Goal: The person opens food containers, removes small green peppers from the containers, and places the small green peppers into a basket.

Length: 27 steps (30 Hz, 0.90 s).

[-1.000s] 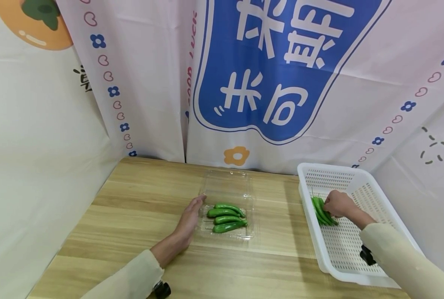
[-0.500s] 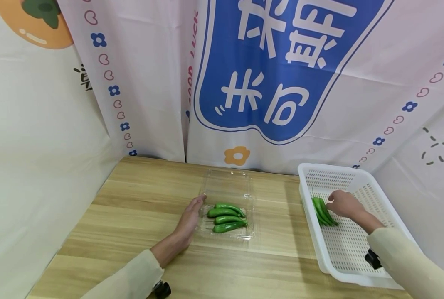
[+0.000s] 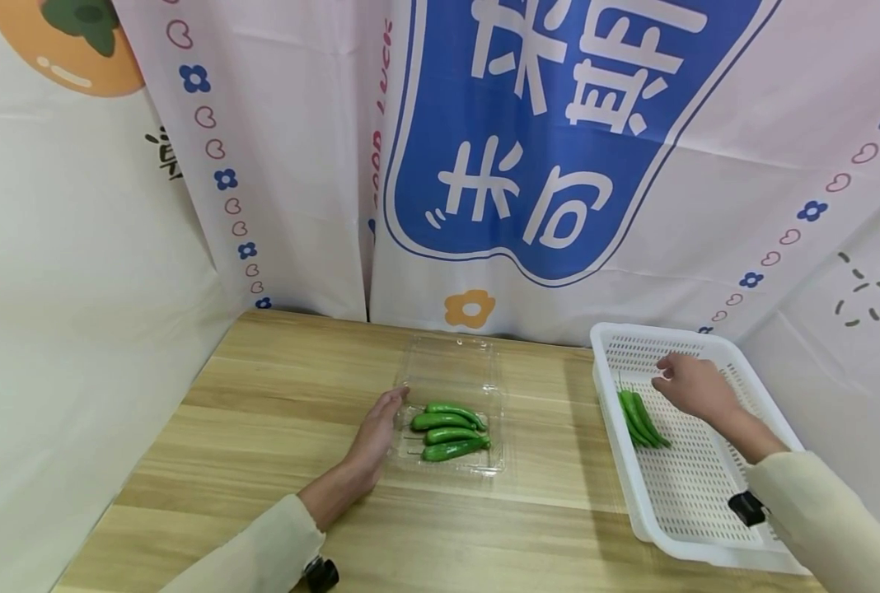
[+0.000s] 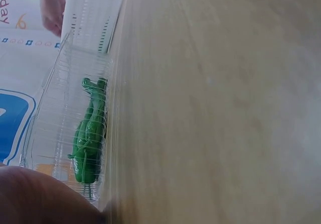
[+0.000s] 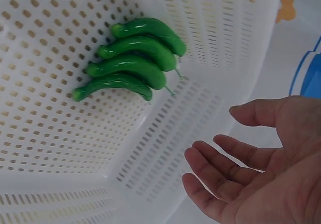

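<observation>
Several green peppers (image 3: 447, 436) lie side by side in a clear plastic clamshell box (image 3: 493, 461) whose lid stands folded back. My left hand (image 3: 372, 436) rests along the box's left side with its fingers straight. More green peppers (image 5: 133, 58) lie in a row against the left wall of a white perforated basket (image 3: 636, 494). Over that basket hovers my right hand (image 3: 695, 387), its fingers relaxed and apart, with nothing in it. In the right wrist view, a gap shows between these fingers (image 5: 215, 163) and the peppers.
The wooden table (image 3: 262, 395) carries both the box and the basket, with the basket at the right. A printed curtain (image 3: 321, 206) hangs right behind the table's back edge. White cloth (image 3: 77, 329) closes off the left side.
My right hand has drawn away from the peppers in the basket, up and to the right, and its fingers have loosened. The left hand and the box stay where they were.
</observation>
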Motion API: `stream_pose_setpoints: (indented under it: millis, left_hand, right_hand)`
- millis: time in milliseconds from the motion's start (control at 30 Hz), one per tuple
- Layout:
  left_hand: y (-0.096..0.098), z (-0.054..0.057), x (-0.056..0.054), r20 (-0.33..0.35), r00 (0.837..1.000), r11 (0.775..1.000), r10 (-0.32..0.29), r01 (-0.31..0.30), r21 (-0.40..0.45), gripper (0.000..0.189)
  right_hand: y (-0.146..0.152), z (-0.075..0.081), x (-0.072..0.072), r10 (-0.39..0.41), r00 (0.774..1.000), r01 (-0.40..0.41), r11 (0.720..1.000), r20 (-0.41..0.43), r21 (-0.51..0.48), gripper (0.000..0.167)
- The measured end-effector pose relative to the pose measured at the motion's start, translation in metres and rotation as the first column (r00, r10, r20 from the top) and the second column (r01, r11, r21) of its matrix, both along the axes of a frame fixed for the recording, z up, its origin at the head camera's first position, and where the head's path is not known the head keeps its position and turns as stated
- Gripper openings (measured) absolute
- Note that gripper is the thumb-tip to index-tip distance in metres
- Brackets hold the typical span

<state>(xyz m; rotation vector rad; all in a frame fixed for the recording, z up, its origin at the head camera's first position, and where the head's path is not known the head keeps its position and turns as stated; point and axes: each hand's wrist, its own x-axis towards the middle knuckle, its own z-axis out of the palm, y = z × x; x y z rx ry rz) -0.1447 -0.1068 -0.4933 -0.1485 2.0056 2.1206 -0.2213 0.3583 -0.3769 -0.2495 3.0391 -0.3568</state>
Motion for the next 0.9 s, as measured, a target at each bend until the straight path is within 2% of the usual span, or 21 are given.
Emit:
stream_pose_setpoints:
  millis: [333, 733, 900]
  left_hand:
    - [0.0, -0.001, 0.0, 0.007, 1.0, 1.0, -0.001, 0.001, -0.007, 0.053]
    - [0.001, 0.003, 0.001, 0.008, 1.0, 1.0, 0.018, -0.017, -0.014, 0.053]
    - [0.001, 0.001, -0.001, 0.009, 1.0, 1.0, 0.014, -0.014, -0.023, 0.053]
  right_hand:
    - [-0.021, 0.017, 0.004, 0.02, 0.997, -0.023, 0.999, -0.074, -0.03, 0.039]
    - [-0.059, 0.028, 0.013, 0.118, 0.982, -0.125, 0.991, -0.147, -0.039, 0.034]
    - [-0.074, 0.028, 0.016, 0.156, 0.976, -0.161, 0.987, -0.155, -0.019, 0.032]
